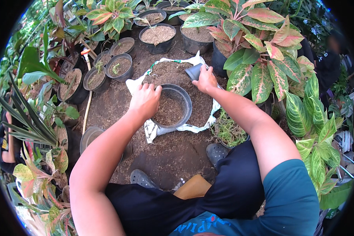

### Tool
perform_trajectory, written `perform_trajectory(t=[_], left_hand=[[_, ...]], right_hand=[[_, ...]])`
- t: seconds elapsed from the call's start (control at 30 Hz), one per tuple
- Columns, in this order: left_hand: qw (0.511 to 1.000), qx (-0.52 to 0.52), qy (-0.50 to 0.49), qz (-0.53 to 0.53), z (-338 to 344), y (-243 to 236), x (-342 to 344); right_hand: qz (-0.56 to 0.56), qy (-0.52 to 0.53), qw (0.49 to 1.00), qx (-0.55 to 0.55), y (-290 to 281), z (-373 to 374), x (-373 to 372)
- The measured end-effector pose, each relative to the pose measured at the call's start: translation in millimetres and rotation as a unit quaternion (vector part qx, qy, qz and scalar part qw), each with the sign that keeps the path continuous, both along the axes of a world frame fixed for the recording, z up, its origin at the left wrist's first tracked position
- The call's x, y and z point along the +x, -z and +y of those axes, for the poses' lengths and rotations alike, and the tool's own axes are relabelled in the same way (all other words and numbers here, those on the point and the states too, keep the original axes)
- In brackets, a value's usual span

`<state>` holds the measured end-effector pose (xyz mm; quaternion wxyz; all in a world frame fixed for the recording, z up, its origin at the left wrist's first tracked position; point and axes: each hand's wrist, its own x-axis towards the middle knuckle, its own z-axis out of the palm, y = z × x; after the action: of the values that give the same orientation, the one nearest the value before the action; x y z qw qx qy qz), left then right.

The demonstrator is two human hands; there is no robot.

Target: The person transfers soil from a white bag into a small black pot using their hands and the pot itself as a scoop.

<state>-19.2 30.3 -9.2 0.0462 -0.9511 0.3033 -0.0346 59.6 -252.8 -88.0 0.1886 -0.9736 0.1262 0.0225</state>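
Observation:
My left hand (146, 99) is closed on the left rim of a round black plastic pot (188, 103), which has brown soil (167, 111) inside. The pot stands within the opening of a white sack (202, 126), whose edges are rolled down around loose brown potting mix (173, 73). Above the mix at the sack's far right, my right hand (205, 80) grips a small dark grey cup (193, 72). That cup is tilted, and its inside cannot be seen.
Soil-filled black pots (157, 37) stand beyond the sack, with smaller ones (119, 67) at far left. A large pink-and-green leafy plant (259, 51) overhangs the right side. Near my right knee sits a low green plant (229, 129). A pale stick (88, 94) lies left. People stand at both edges.

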Motion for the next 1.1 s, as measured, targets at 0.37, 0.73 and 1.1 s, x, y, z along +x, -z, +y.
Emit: perform_trajectory(t=[0.37,0.73,1.1], left_hand=[[0.999,-0.004,0.036,-0.013,8,-6,-17],[0.994,0.028,-0.005,0.109,4,-21,-29],[0.978,0.049,-0.119,0.164,11,-32,-57]], right_hand=[[0.185,-0.040,0.981,-0.035,11,25,-18],[0.238,-0.006,0.964,0.122,17,2,-45],[0.184,0.055,0.926,0.325,-6,-20,-47]])
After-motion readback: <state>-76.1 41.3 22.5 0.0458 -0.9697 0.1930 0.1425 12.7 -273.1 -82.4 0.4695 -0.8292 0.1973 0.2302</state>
